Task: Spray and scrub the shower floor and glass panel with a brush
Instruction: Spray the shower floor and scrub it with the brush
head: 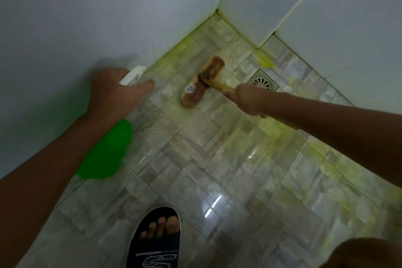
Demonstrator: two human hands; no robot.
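Note:
My right hand (pixel 250 100) grips the yellowish wooden handle of a scrub brush (pixel 203 81). The brush's brown wooden head lies flat on the tiled shower floor (pixel 195 141) near the corner. My left hand (pixel 113 91) is closed around a spray bottle (pixel 108 150) with a white nozzle and a green body. The nozzle points toward the base of the left wall, with my index finger stretched along it. Yellow-green liquid streaks the floor along the wall edges and to the right.
A square metal drain (pixel 264 81) sits just right of the brush handle. Pale walls (pixel 87 17) meet at the corner behind the brush. My foot in a dark slipper (pixel 155 239) stands at the bottom centre. The tiles look wet and glossy.

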